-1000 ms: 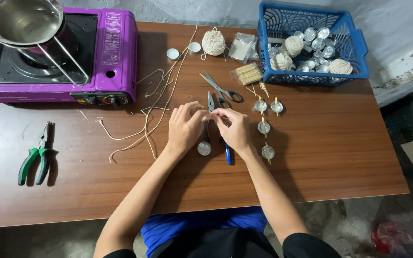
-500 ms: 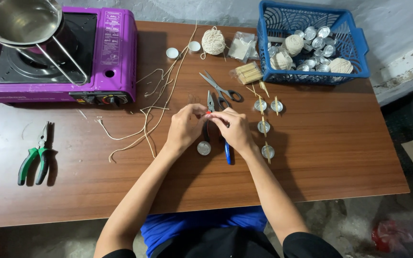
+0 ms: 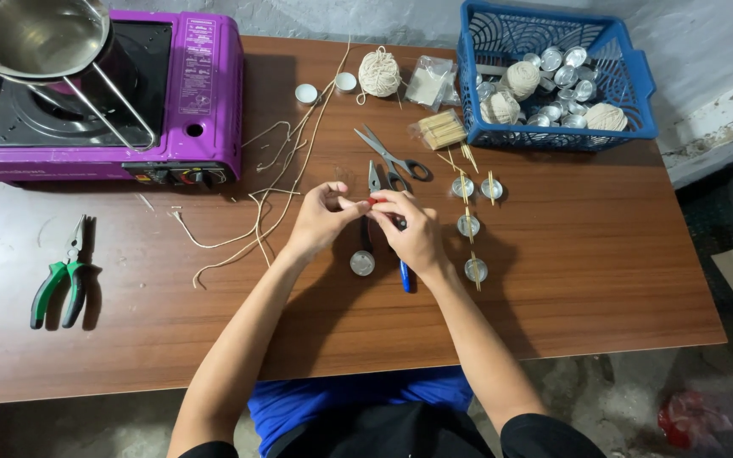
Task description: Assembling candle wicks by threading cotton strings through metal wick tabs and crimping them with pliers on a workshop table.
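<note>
- Pinching a tiny red thing [image 3: 373,202], the fingers of the left hand [image 3: 320,218] and the right hand [image 3: 415,231] press together and meet over the brown wood tabletop [image 3: 587,280].
- The red thing sits right between the fingertips of both hands. It is too small to tell what it is.
- Just under the fingers lies a small round shiny metal cup [image 3: 362,263], flat on the tabletop.
- Beside it, partly under the right hand, lies a tool with a blue handle [image 3: 405,276]. The hand hides most of it.
- Just past the fingers lie gray pliers [image 3: 374,176] and metal scissors [image 3: 392,154].
- To the right of the fingers sit four more little metal cups [image 3: 469,225] with thin wood sticks laid over them.
- To the left of the fingers, long pale strings [image 3: 269,199] curl over the wood.
- Far past the fingers stand a ball of string [image 3: 379,72], a bundle of sticks [image 3: 440,129] and a blue plastic basket [image 3: 638,93] with holes in its walls, full of shiny cups and string balls.
- Far left sits a purple stove [image 3: 205,93] with a shiny metal pot [image 3: 31,34]. The pot is cut off at the top edge.
- Green-handled pliers [image 3: 63,284] lie well apart on the left.
</note>
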